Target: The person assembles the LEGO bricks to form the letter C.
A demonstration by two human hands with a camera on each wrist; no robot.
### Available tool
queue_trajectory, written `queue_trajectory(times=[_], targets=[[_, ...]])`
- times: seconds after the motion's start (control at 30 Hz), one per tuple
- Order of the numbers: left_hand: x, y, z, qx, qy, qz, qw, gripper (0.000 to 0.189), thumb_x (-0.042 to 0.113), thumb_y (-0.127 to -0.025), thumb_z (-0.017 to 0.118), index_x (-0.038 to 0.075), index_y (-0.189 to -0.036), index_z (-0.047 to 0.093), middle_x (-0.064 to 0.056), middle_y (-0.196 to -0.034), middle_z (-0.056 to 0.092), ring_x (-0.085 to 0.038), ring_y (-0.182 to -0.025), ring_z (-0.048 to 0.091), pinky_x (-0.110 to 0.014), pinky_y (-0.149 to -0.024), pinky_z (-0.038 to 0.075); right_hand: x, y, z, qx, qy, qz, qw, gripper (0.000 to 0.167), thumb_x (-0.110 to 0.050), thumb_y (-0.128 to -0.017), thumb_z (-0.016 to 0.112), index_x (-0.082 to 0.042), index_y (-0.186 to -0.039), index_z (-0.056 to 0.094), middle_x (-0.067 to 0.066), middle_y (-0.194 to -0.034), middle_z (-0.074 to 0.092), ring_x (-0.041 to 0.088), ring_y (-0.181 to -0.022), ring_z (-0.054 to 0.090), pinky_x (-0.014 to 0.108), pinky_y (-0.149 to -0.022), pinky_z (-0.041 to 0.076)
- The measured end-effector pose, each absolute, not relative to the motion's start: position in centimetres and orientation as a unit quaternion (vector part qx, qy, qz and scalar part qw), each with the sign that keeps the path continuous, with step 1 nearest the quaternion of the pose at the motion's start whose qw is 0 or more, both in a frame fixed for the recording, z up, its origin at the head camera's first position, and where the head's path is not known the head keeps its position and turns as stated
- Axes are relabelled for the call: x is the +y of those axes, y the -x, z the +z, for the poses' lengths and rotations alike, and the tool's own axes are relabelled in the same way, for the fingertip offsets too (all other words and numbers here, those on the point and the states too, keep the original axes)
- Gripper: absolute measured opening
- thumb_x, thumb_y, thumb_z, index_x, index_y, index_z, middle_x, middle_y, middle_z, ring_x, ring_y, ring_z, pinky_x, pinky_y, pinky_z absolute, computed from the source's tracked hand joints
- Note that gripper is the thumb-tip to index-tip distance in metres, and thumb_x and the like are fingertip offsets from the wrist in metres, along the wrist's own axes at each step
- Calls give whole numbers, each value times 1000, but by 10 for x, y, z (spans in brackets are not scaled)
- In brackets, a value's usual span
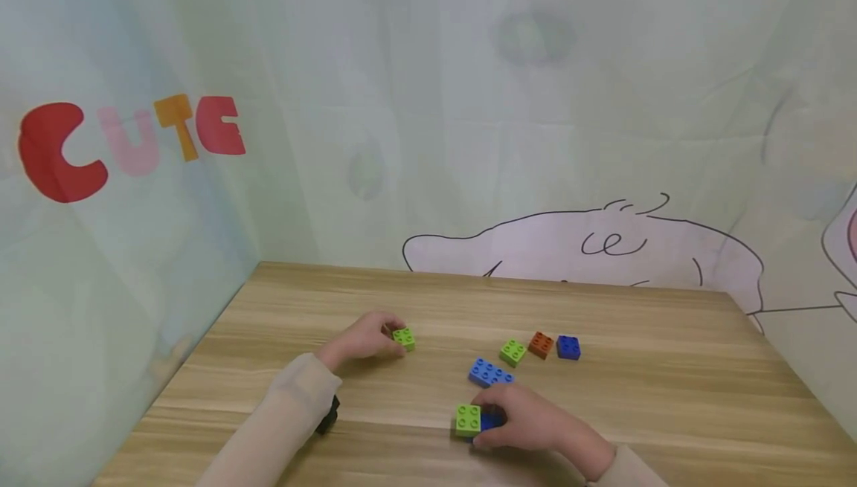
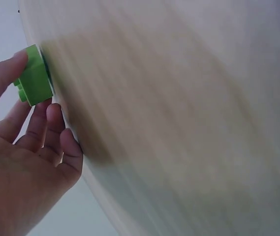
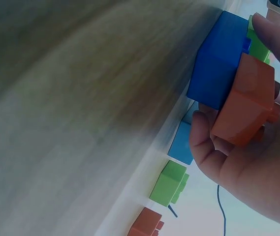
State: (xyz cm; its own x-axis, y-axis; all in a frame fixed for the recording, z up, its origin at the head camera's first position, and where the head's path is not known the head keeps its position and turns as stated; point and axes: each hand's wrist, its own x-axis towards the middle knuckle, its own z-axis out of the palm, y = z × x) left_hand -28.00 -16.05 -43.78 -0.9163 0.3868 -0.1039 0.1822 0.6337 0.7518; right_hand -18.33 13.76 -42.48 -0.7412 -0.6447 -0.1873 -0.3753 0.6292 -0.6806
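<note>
On the left of the table, my left hand (image 1: 368, 337) pinches a small green building brick (image 1: 404, 338) between thumb and fingers. The left wrist view shows this brick (image 2: 35, 78) upright, its lower face right at the tabletop. My right hand (image 1: 525, 420), nearer the front, grips a small stack of bricks. A dark blue brick (image 3: 218, 59) forms its base, with an orange brick (image 3: 245, 98) on its studs on the palm side. Beside the orange one, a green brick (image 1: 468, 421) sits on the blue base's left end. The hand hides the orange brick in the head view.
Just behind the right hand lies a lighter blue long brick (image 1: 489, 372). Farther back are a green brick (image 1: 512, 352), an orange-red brick (image 1: 541, 344) and a dark blue brick (image 1: 569, 347) on the wooden table (image 1: 636, 368). A printed cloth (image 1: 402, 137) hangs along the table's back and left.
</note>
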Motion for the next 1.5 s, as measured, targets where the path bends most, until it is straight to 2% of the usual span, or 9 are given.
queue_trajectory(times=[0.37,0.67,0.8,1.23,1.5], targets=[[-139,260,-428,874,-227,408,136,40,13,-79,75,-1,-114,63,-4,-96,63,-15,-85,57,-29,-71,48,139,182,-424,882,286,-312,208,37,-34,-80,76,-13,-110,68,-12,-100,64,4,-90,57,26,-81,48],[-113,232,-414,851,-285,409,163,38,15,-82,73,5,-117,62,-1,-108,62,-16,-97,58,-28,-82,50,140,182,-422,881,296,-308,201,39,-34,-80,77,-12,-111,68,-9,-102,66,4,-91,57,26,-81,48],[-104,221,-411,843,-307,408,171,39,14,-81,73,6,-117,63,2,-107,62,-14,-96,59,-23,-81,50,139,182,-421,881,299,-308,200,40,-33,-79,77,-11,-111,67,-8,-102,66,5,-92,58,27,-81,48],[-89,194,-414,814,-337,432,194,36,12,-80,75,11,-114,66,8,-105,60,-4,-93,56,-21,-79,49,138,182,-424,888,298,-298,187,45,-35,-77,78,-7,-111,65,-6,-100,65,5,-89,58,25,-78,49],[-86,191,-421,811,-355,427,184,38,13,-80,75,12,-117,65,8,-106,60,-2,-93,54,-23,-80,48,137,182,-424,881,298,-311,193,34,-33,-78,78,-12,-100,65,-8,-91,62,5,-80,54,22,-71,46]])
